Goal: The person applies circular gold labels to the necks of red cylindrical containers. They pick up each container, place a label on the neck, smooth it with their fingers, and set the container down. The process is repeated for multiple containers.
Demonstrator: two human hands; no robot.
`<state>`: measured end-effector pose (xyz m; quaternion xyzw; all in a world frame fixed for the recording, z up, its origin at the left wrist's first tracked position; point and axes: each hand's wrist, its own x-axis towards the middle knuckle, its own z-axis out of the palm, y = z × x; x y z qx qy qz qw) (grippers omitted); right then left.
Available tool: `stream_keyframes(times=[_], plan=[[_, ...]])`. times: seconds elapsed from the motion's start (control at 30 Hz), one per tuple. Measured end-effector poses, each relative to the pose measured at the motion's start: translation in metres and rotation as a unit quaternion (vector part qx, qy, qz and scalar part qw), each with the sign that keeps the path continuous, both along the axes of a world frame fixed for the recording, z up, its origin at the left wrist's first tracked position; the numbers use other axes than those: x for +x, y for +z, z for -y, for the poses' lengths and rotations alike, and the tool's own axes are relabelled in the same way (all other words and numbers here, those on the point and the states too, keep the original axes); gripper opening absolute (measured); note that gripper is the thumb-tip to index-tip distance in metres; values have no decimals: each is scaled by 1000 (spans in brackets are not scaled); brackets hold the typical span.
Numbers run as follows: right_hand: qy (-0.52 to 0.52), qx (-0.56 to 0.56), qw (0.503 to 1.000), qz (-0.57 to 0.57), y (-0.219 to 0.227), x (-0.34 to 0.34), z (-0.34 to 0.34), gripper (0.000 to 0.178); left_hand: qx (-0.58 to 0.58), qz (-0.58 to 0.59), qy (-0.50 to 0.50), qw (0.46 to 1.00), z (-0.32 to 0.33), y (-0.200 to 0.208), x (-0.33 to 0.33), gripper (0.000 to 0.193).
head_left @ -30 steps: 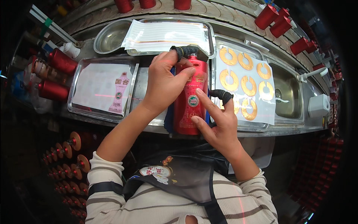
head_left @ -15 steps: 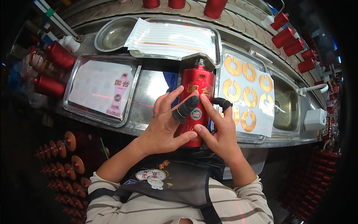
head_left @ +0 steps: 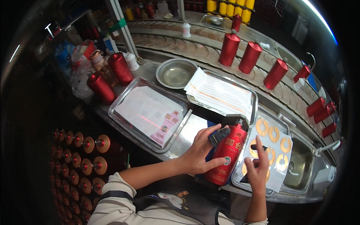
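A red bottle (head_left: 229, 157) with gold lettering and a small green-and-white round emblem leans at a tilt, its neck against a dark metal holder (head_left: 244, 120). My left hand (head_left: 200, 152) has its thumb on the bottle's front and its fingers along the left side; black tape or a cot covers its index finger. To the right, my right hand (head_left: 258, 170) is apart from the bottle, index finger raised and thumb spread, nothing visible in it. Another black finger cover shows on it. Beneath it lies a white sheet (head_left: 279, 180) of gold open-ring stickers (head_left: 274, 133).
At left, a metal tray (head_left: 160, 150) holds a white sheet with one pink bottle-shaped decal (head_left: 165, 129). Behind stand a steel bowl (head_left: 177, 73) and a tray of white strips (head_left: 225, 95). Red bottles (head_left: 250, 57) ride a slatted conveyor. A sink (head_left: 298, 157) is at right.
The view has swung left and up. My right hand has come off the bottle toward the gold stickers; my left hand stays on the bottle, which looks more tilted.
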<state>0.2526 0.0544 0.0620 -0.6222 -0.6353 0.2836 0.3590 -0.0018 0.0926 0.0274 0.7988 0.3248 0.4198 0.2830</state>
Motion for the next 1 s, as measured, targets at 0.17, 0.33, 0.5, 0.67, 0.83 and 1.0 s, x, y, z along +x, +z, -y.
stream_keyframes(times=[0.17,0.33,0.5,0.67,0.83,1.0], plan=[[-62,149,985,-52,-18,51,-93,48,38,43,164,985,-79,21,8,73],[-153,263,950,76,-18,105,-216,57,88,29,199,976,-203,41,32,63],[-177,246,943,137,6,125,-303,80,158,-28,202,966,-314,55,80,68],[-178,225,926,246,13,142,-354,79,124,-73,225,964,-402,66,155,89],[-211,206,910,290,8,160,-372,80,-17,-163,169,972,-435,46,218,104],[-160,302,920,194,-21,186,-358,66,34,97,167,980,-429,6,243,79]])
